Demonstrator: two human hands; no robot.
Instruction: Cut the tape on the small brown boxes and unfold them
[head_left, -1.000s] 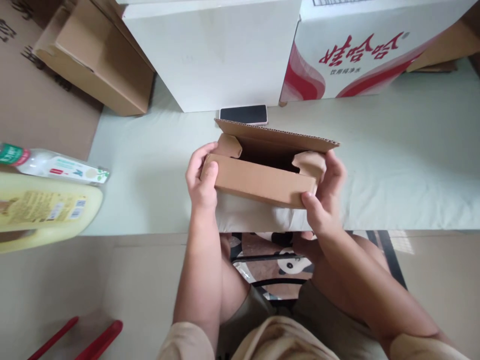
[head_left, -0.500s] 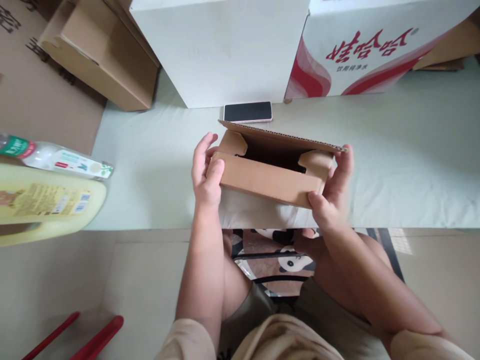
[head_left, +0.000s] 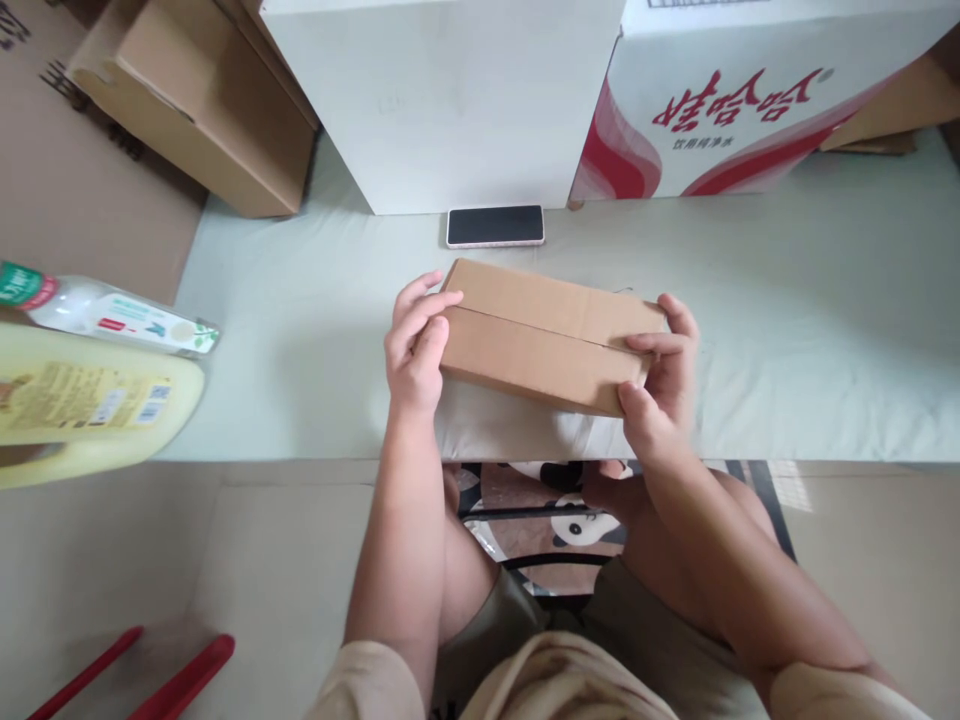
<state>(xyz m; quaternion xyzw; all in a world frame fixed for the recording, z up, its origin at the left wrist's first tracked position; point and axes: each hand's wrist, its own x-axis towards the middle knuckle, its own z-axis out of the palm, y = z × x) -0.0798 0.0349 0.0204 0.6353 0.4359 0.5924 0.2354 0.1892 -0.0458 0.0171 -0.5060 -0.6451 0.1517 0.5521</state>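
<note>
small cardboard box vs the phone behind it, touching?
Apart. The head view shows a strip of pale table cover between the far edge of the small cardboard box and the phone.

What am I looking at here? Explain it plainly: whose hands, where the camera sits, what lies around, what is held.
There is no machine: a person works with bare hands, filmed by a camera on their head that looks down.

The left hand and right hand grip the ends of a small brown cardboard box, its top flaps closed, on a pale green surface.

Behind it lies a dark phone, then a white carton and a red-printed carton. At the left lie a yellow jug and a bottle.
</note>
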